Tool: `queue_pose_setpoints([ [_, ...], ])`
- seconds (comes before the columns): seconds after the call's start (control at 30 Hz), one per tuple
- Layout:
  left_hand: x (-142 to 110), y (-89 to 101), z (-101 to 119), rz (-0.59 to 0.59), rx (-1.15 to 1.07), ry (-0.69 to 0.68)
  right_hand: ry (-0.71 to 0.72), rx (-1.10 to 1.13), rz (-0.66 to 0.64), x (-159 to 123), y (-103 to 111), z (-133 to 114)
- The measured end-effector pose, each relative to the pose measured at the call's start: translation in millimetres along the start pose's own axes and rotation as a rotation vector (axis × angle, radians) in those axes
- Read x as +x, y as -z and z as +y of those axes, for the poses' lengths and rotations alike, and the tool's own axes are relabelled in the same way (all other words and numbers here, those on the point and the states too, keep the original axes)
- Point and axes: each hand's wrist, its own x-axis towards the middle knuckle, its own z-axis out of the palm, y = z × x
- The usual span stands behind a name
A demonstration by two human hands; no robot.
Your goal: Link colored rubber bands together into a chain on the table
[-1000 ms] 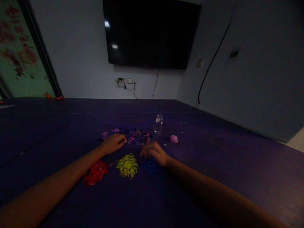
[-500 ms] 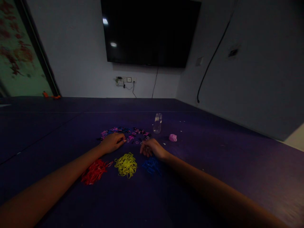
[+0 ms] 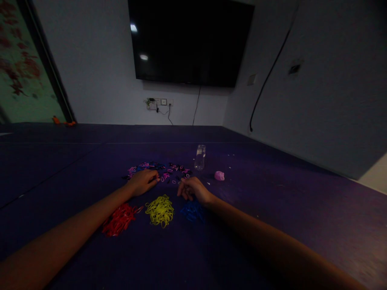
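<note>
My left hand (image 3: 143,182) rests palm down at the near edge of a mixed scatter of small rubber bands (image 3: 166,176), pink, black, blue and white. Its fingers are bent in at the bands, and whatever lies between the tips is hidden. My right hand (image 3: 193,188) hovers over the scatter's near right side with loosely curled, parted fingers; no band shows in them. Just below its wrist lies a heap of blue rubber bands (image 3: 192,211). A yellow rubber band heap (image 3: 160,211) sits between the forearms, and a red rubber band heap (image 3: 119,220) lies beside the left forearm.
Beyond my right hand stands a clear jar (image 3: 200,158), with a crumpled pink lump (image 3: 219,175) to its right. White scraps (image 3: 231,155) dot the purple surface (image 3: 256,181). A dark television (image 3: 190,42) hangs on the far wall above sockets and cables.
Both hands stay almost in place, with only slight finger movement at the right. The whole view has shifted very slightly. The band heaps look the same.
</note>
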Motion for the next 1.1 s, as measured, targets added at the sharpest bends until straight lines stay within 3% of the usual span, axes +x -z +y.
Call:
queue_pose_setpoints([
  [0.27,-1,-1.1,0,0.018,-0.029,0.003,-0.004,0.001,0.197,6,9,7],
  [0.67,0,-3.3,-2,0.009,-0.014,0.020,-0.054,0.038,0.106,2,-6,1],
  [0.97,-1,-1.7,0,0.011,-0.021,0.002,-0.042,-0.029,0.247,10,8,11],
  [1.1,-1,-0.8,1,-0.002,-0.011,0.020,-0.013,-0.095,0.216,11,7,13],
])
